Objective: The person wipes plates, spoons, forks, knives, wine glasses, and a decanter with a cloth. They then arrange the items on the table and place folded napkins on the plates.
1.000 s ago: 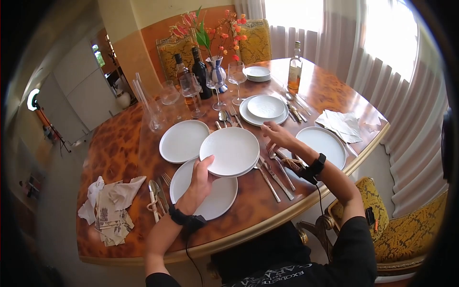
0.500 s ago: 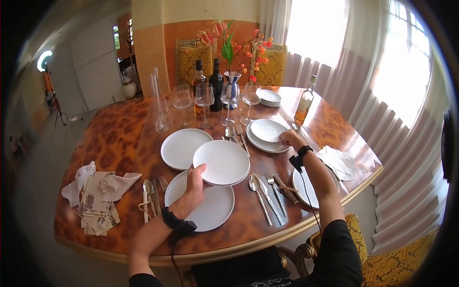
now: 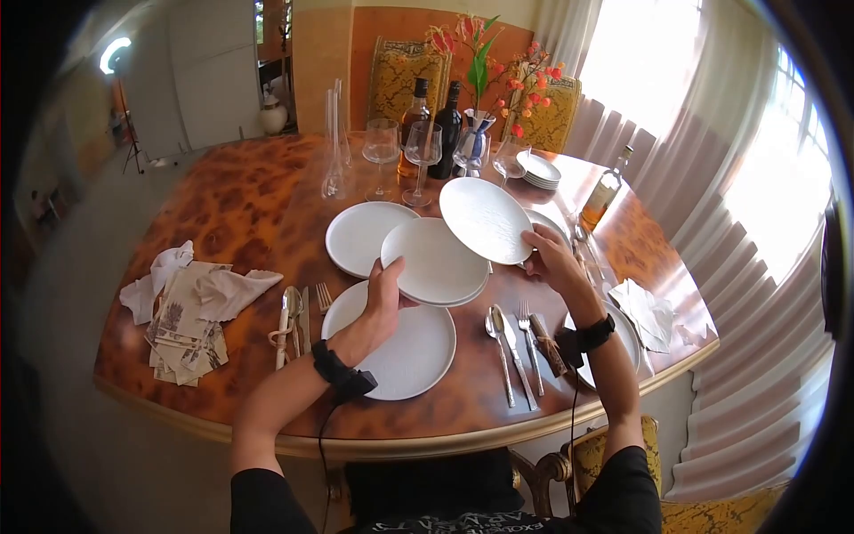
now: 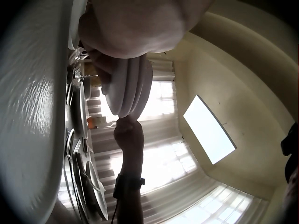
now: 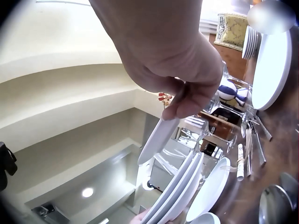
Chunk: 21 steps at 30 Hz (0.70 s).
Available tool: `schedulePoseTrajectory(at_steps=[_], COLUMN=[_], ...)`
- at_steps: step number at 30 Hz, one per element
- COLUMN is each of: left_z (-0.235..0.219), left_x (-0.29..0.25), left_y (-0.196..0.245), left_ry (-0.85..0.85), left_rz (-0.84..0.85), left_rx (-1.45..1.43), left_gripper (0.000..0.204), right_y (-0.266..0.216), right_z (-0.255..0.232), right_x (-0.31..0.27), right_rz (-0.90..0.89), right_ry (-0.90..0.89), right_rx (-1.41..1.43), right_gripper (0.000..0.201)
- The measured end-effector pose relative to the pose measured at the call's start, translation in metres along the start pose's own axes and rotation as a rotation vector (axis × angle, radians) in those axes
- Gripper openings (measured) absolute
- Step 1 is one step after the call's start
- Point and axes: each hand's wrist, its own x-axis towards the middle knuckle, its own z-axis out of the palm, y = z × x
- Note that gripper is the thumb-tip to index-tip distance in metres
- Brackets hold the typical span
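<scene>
My left hand (image 3: 384, 303) grips a short stack of white plates (image 3: 431, 267) by its left edge, thumb on the top plate. The stack is held above a large white plate (image 3: 400, 365). With my right hand (image 3: 553, 262) I pinch a single white plate (image 3: 485, 218) at its right rim. That plate is tilted and overlaps the stack's upper right side in the head view. In the right wrist view, a gap shows between this plate (image 5: 159, 140) and the stack (image 5: 175, 191). Another plate (image 3: 543, 222) on the table is partly hidden behind my right hand's plate.
A large plate (image 3: 360, 236) lies behind the stack. Cutlery (image 3: 516, 351) lies right of the near plate. Wine glasses (image 3: 422, 156), bottles (image 3: 449, 125) and a flower vase (image 3: 473, 138) stand toward the back. Napkins (image 3: 191, 311) lie at left, and a small plate stack (image 3: 538, 169) at back right.
My right hand reached the small plate on the right-hand setting, lifted it and brought it left toward the stack. The left hand keeps its hold on the stack. The head view has shifted.
</scene>
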Motion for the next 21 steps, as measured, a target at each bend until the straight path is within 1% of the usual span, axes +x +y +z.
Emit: schedulePoseTrajectory(at_steps=[1,3,4,5,6,7,9,11,13,15,16,17,19,20,21], left_z=[0.001,0.001,0.002,0.003,0.005,0.008,0.011,0.009,0.005,0.006,0.009,0.010,0.013,0.016,0.017], left_x=[-0.001,-0.003,-0.007,-0.012,-0.017,-0.022,-0.029,-0.031,-0.034,-0.044,-0.049,-0.053,-0.063,-0.068,-0.070], left_y=[0.000,-0.004,-0.002,-0.001,0.000,0.003,0.009,0.006,0.005,0.004,0.004,0.004,0.001,0.001,0.000], left_ry=[0.000,0.014,0.010,-0.014,-0.041,-0.055,-0.030,-0.101,-0.094,-0.080,-0.019,-0.023,0.016,0.033,0.036], left_rz=[0.001,-0.016,-0.014,0.018,0.046,0.039,0.035,0.107,0.110,0.125,0.114,0.101,0.112,0.121,0.113], left_rx=[0.019,-0.020,-0.003,-0.015,-0.026,-0.006,-0.009,-0.074,-0.080,-0.057,-0.067,-0.052,-0.060,-0.048,-0.043], left_gripper=[0.050,0.055,0.055,0.058,0.061,0.061,0.062,0.063,0.065,0.066,0.067,0.067,0.068,0.068,0.068], right_y=[0.004,0.001,-0.001,-0.002,-0.001,0.000,0.002,0.003,0.009,0.014,0.014,0.025,0.034,0.040,0.049], right_z=[0.011,0.029,0.035,0.040,0.044,0.047,0.048,0.051,0.053,0.057,0.057,0.058,0.066,0.064,0.067], right_x=[-0.001,-0.013,-0.017,-0.023,-0.027,-0.030,-0.035,-0.043,-0.048,-0.053,-0.059,-0.055,-0.055,-0.060,-0.062], right_rz=[-0.045,-0.082,-0.088,-0.106,-0.121,-0.123,-0.163,-0.190,-0.220,-0.243,-0.226,-0.219,-0.485,-0.373,-0.365], right_ry=[-0.004,-0.003,0.003,-0.011,-0.022,-0.004,-0.050,-0.074,-0.100,-0.056,-0.058,-0.049,0.101,0.097,0.097], right_rx=[0.020,-0.067,-0.052,-0.079,-0.106,-0.088,-0.135,-0.171,-0.137,-0.137,-0.151,-0.134,-0.377,-0.463,-0.457], right_gripper=[0.028,0.029,0.029,0.030,0.031,0.031,0.031,0.029,0.028,0.029,0.032,0.032,0.037,0.045,0.045])
